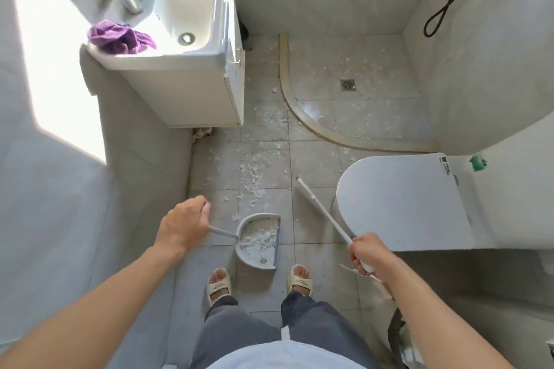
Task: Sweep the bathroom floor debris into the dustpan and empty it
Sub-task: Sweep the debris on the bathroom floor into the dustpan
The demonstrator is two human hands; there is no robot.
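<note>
Right hand [367,252]: closed round a thin white broom pole [323,211]; pole is slanted up and away from the grip, far tip by the toilet.
Left hand [183,226]: fingers curled round the thin white handle of a grey plastic dustpan [259,241].
Dustpan: set on the tiled floor [314,159] just right of the left grip, between both hands, ahead of two beige sandals; white scraps are held inside.
Debris: white paper-like flakes [254,177] scattered beyond the dustpan, past both grips, more in the shower corner.
Toilet: white closed lid [398,201], beside the right grip.
Basin: white sink [186,3] far left, purple cloth [120,37] laid on its rim.
</note>
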